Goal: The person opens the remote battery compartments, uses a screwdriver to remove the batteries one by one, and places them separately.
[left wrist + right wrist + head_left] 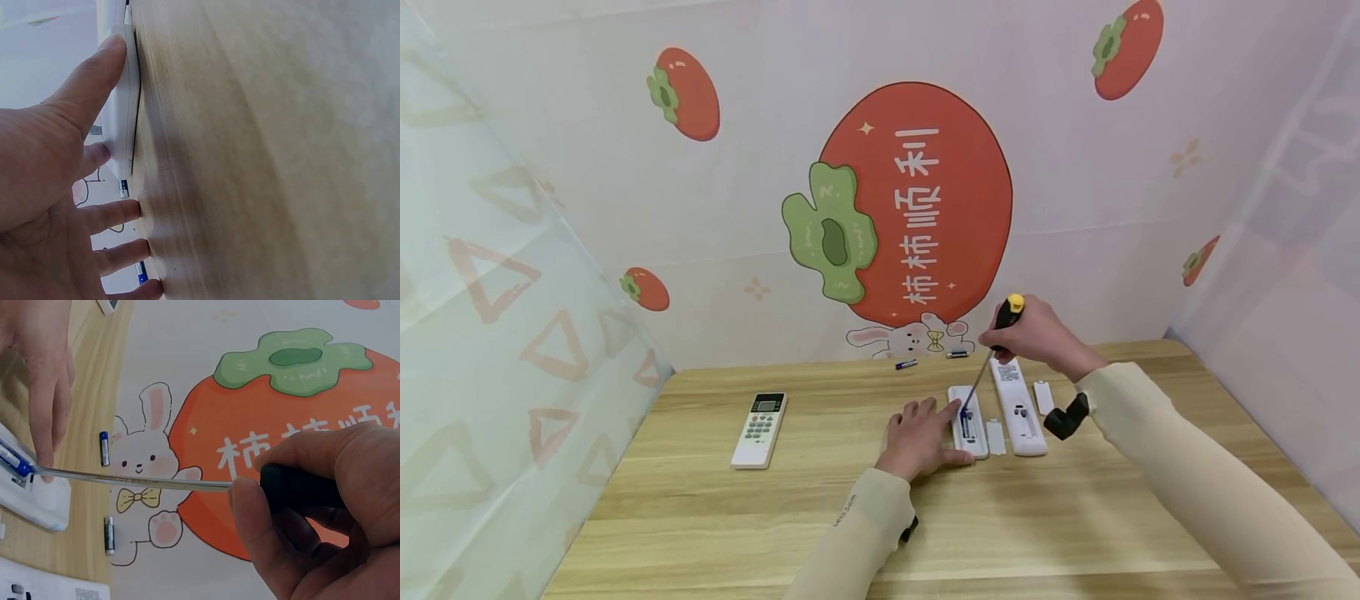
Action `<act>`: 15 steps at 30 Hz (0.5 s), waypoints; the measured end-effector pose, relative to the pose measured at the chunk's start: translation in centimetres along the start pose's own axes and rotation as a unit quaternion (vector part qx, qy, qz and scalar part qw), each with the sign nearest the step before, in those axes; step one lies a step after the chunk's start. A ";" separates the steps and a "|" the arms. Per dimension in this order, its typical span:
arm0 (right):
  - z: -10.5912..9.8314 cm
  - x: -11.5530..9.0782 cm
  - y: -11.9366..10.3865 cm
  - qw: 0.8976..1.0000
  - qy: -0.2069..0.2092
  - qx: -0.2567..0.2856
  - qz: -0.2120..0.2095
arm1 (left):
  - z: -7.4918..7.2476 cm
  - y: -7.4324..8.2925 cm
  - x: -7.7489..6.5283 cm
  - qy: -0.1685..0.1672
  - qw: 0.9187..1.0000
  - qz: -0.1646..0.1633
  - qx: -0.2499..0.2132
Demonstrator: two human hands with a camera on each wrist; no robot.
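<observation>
A white remote control [982,451] lies back up with its battery compartment exposed and a blue battery [14,461] inside. My left hand [917,439] rests against it, thumb at the near end and index finger touching its edge; the other fingers are spread on the table. In my right hand [1033,333] I grip a screwdriver [1014,305] with a black and yellow handle. Its thin metal shaft [137,482] slants down, and the tip meets the end of the battery. Beside this remote lies a small white battery cover [996,437].
A longer white remote [1019,410] lies to the right, compartment exposed, beside another cover [1043,397]. Two loose batteries, one blue-ended [906,364] and one dark [957,355], lie at the table's back edge. A third remote [760,431] lies face up on the left.
</observation>
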State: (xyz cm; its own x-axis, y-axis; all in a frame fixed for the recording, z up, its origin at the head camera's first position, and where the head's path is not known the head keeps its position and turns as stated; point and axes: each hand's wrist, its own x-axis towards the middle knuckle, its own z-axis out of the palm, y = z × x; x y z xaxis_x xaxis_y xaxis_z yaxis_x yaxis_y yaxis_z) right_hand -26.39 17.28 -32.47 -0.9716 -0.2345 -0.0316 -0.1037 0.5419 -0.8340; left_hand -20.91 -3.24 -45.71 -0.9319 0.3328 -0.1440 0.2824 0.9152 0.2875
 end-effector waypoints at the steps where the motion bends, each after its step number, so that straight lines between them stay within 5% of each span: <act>1: 0.1 0.1 -0.2 1.000 -0.001 -0.005 0.002 | 0.0 0.0 0.0 0.000 1.000 0.000 0.000; 15: 0.8 1.0 -1.5 0.999 -0.012 -0.044 0.009 | 0.0 0.3 -0.1 0.001 1.000 -0.009 -0.014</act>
State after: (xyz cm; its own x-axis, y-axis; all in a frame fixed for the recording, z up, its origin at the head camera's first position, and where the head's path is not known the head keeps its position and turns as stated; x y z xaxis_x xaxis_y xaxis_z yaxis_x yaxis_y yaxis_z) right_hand -27.02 15.60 -31.65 -0.9680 -0.2434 -0.0609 -0.1053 0.6142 -0.7821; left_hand -20.75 -3.00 -45.57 -0.9370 0.3167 -0.1476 0.2600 0.9142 0.3110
